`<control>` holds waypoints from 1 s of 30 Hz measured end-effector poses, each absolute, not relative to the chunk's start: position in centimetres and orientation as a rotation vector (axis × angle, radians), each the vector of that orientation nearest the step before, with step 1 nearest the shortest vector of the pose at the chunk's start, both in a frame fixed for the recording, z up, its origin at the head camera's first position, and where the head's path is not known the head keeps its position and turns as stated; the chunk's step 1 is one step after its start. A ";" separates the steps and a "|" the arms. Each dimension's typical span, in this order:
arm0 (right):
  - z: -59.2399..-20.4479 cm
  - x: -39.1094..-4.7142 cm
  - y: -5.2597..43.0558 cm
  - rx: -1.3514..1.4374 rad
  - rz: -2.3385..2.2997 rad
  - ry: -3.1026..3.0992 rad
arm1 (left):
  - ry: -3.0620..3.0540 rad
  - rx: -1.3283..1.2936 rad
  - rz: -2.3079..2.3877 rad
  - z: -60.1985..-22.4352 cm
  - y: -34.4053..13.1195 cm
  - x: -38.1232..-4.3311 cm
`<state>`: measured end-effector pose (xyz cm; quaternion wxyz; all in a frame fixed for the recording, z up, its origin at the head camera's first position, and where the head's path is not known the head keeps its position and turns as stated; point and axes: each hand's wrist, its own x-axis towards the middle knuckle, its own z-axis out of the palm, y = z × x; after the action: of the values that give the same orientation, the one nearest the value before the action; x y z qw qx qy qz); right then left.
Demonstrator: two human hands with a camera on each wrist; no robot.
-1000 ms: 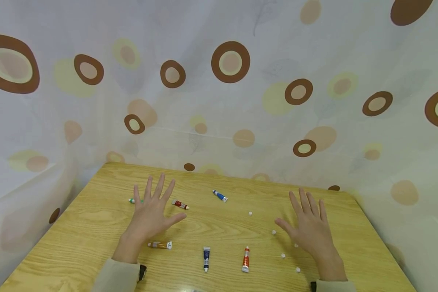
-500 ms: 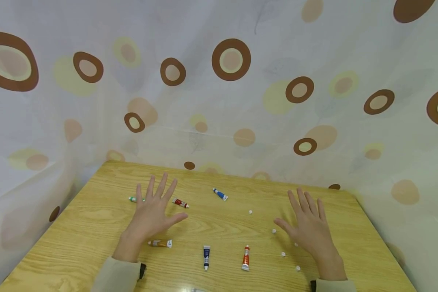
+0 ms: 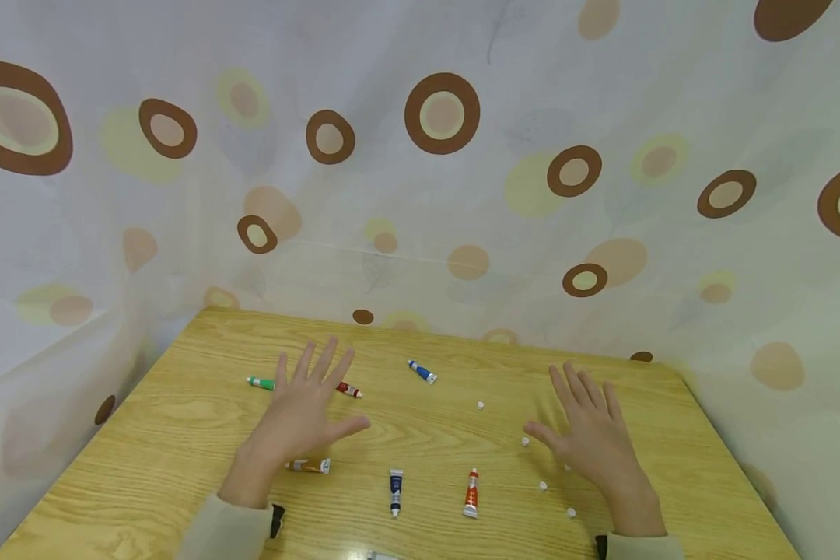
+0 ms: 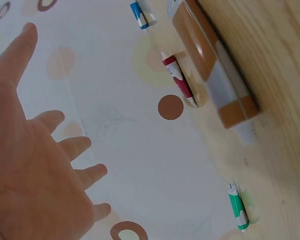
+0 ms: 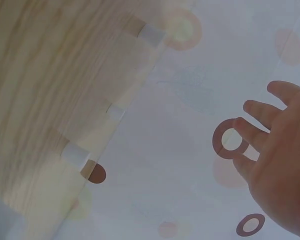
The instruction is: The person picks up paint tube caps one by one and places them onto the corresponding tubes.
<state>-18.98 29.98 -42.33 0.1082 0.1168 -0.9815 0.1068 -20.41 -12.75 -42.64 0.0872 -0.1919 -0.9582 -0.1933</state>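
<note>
Both hands hover over the table with fingers spread and hold nothing. My left hand [image 3: 295, 412] is above the left side, overlapping part of a dark red paint tube [image 3: 351, 390]. Just beyond its fingers lies a green paint tube [image 3: 261, 383], and near its wrist a brown-ochre paint tube [image 3: 311, 466], whose threaded nozzle [image 4: 246, 134] shows bare in the left wrist view. My right hand [image 3: 591, 445] is over the right side, near several small white caps [image 3: 525, 442]. Mid-table lie a navy tube [image 3: 396, 491], a red-orange tube [image 3: 471, 495] and, farther back, a blue tube [image 3: 421, 372].
The wood-grain table [image 3: 182, 435] carries all these things. A patterned curtain [image 3: 420, 202] hangs along its back and sides. A pale object [image 3: 380, 556] is cut off at the bottom edge of the head view. One white cap [image 3: 481, 405] lies farther back than the others.
My left hand has drifted to the right, baring more of the green tube and covering more of the dark red one. The right hand has shifted only slightly left. Tubes and caps stay put.
</note>
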 end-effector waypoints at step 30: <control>-42.2 -18.7 29.2 0.464 0.454 -3.001 | -2.975 -1.172 -0.768 -42.8 -8.9 -18.8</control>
<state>-18.68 29.16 -42.20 0.0357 0.1509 -0.9768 0.1478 -18.79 -8.89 -42.84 -0.0734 -0.3555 -0.9022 -0.2328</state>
